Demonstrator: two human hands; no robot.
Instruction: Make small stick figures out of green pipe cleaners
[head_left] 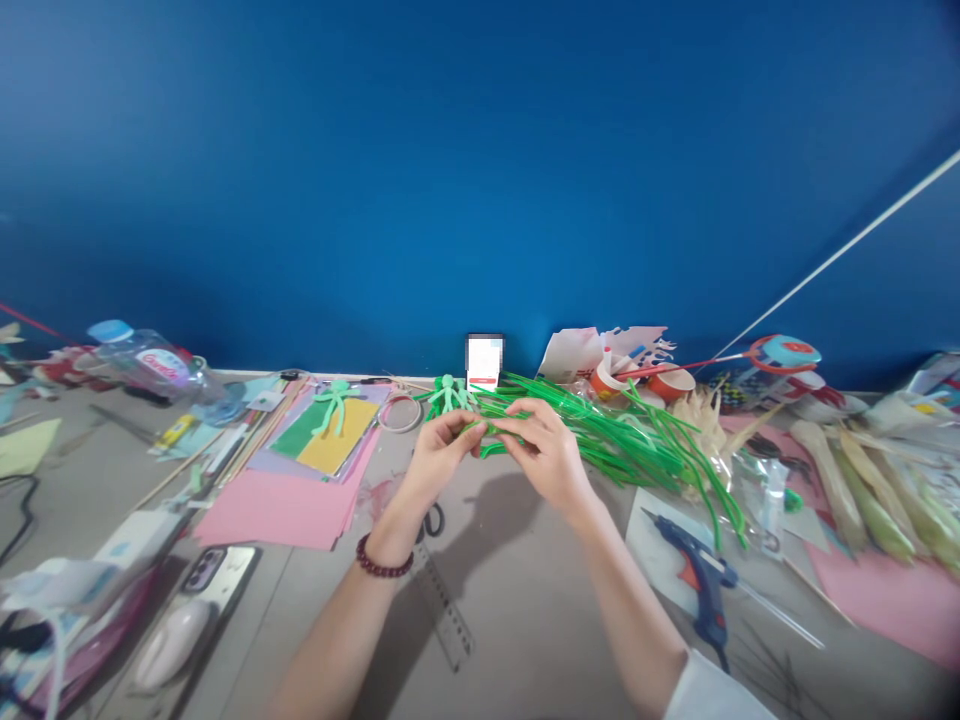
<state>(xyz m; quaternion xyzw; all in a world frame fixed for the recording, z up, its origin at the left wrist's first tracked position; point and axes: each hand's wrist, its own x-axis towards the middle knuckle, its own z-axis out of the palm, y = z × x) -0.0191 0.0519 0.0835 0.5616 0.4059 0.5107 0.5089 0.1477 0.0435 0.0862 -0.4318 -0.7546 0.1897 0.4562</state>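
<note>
- The left hand [442, 445] and the right hand [541, 450] meet above the table, fingertips pinched together on a green pipe cleaner [491, 432]; both sets of fingers are closed to a fine pinch, thumbs against forefingers, with only that short green length showing between them
- Whether the piece is being bent or twisted cannot be told from this view; the grip looks close to the ends, so the work would go best, I judge, with the pinch kept near the bend and the turning done by small rolls of the fingertips rather than by the wrists
- A bead bracelet [384, 565] circles the left wrist
- Just behind the hands lies a loose bundle of green pipe cleaners [637, 440], fanned out to the right; a small green figure [448, 393] stands just beyond the left fingers, another green figure [334, 402] lies on coloured paper sheets [300, 480]
- A clear ruler [446, 610] lies under the forearms; a blue glue gun [701, 575] rests to the right, a tape roll [401, 412] and a plastic bottle [150, 365] to the left
- The table [525, 620] is grey and crowded; a deep blue wall [480, 180] closes the room behind
</note>
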